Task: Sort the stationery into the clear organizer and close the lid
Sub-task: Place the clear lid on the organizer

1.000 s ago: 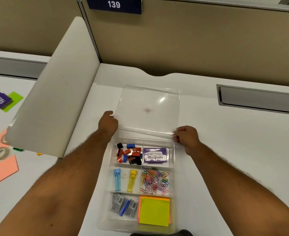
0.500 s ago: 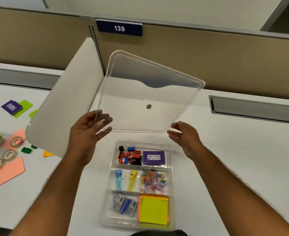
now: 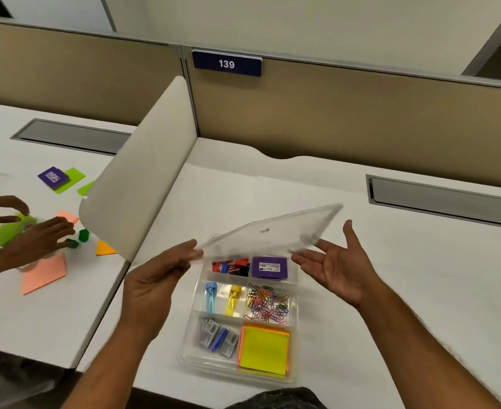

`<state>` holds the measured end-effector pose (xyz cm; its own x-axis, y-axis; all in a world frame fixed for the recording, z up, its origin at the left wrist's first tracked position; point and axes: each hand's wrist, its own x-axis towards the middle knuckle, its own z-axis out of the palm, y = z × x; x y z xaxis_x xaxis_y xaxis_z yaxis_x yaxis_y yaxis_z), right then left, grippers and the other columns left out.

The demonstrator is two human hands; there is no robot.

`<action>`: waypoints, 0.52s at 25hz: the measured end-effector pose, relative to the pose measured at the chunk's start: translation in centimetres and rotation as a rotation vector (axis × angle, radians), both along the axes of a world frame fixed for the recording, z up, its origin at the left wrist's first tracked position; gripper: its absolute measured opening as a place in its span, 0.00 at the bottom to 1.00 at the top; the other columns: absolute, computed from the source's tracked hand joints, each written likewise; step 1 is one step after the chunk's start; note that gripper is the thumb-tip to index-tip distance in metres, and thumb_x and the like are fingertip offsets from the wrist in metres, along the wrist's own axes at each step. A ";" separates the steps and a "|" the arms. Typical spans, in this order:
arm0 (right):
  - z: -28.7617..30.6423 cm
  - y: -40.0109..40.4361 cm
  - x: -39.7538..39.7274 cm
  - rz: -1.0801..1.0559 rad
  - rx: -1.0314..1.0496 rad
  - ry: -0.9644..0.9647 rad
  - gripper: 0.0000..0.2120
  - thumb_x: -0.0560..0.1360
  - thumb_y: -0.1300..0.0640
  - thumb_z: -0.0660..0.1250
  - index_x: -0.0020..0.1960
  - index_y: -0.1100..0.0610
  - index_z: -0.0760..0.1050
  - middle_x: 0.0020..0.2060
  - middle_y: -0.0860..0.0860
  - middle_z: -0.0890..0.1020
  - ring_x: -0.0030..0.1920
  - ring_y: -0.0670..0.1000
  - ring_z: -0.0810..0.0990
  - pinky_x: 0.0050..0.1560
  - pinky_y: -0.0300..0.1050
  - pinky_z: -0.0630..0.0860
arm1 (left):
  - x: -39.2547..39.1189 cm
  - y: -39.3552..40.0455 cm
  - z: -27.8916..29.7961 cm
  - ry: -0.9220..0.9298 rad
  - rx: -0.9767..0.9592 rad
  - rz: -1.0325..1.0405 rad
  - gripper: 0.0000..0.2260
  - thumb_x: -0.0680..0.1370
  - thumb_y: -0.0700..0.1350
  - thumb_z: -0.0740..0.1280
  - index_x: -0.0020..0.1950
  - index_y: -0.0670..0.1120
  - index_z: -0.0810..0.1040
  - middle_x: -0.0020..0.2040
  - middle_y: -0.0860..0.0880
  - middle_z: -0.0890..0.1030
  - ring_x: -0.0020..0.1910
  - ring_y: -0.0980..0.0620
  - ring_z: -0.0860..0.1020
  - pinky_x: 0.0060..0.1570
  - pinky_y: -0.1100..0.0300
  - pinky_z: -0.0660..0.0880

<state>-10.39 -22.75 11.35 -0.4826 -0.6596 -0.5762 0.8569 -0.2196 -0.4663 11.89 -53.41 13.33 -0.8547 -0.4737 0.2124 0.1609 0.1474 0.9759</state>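
Note:
The clear organizer sits on the white desk near its front edge. Its compartments hold small clips, a purple box, blue and yellow tubes, coloured paper clips, staples and yellow sticky notes. The clear lid hovers tilted and blurred above the organizer's far end. My left hand pinches the lid's left corner. My right hand is spread, palm up, with its fingertips at the lid's right edge.
A white divider panel stands to the left. Beyond it, another person's hands work among paper sheets, a purple box and green clips. A cable slot lies at the back right, under the beige partition.
The lid went from lying flat behind the organizer to held up, and is now tipped lower over its far end. My right hand has let go and spread its fingers. The camera view shifted left.

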 end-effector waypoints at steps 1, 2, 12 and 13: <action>0.3 0.3 0.4 0.010 0.003 0.016 0.44 0.73 0.25 0.64 0.72 0.60 0.75 0.68 0.67 0.79 0.62 0.64 0.84 0.53 0.56 0.86 | 0.8 0.8 -0.2 0.008 -0.093 -0.033 0.18 0.78 0.28 0.67 0.57 0.47 0.86 0.60 0.47 0.85 0.67 0.45 0.79 0.65 0.61 0.75; 0.5 0.4 0.9 0.023 0.038 0.048 0.41 0.73 0.29 0.68 0.72 0.60 0.75 0.67 0.66 0.81 0.58 0.62 0.86 0.50 0.54 0.87 | 1.6 1.6 -0.5 0.002 -0.167 -0.058 0.17 0.77 0.29 0.68 0.57 0.47 0.87 0.60 0.48 0.85 0.67 0.46 0.79 0.65 0.61 0.75; -2.5 0.0 5.0 0.079 0.584 0.498 0.34 0.70 0.63 0.82 0.70 0.52 0.70 0.43 0.59 0.89 0.41 0.59 0.89 0.37 0.45 0.84 | 8.3 8.4 -4.7 -0.355 -0.027 -0.050 0.14 0.71 0.38 0.78 0.54 0.51 0.86 0.63 0.54 0.80 0.67 0.54 0.78 0.64 0.54 0.75; -3.0 -0.3 5.2 0.088 0.601 0.533 0.34 0.69 0.61 0.83 0.69 0.51 0.70 0.41 0.59 0.89 0.38 0.58 0.89 0.35 0.45 0.84 | 8.1 8.9 -4.7 -0.375 0.050 0.027 0.14 0.72 0.44 0.79 0.57 0.53 0.85 0.65 0.57 0.78 0.67 0.57 0.76 0.64 0.55 0.73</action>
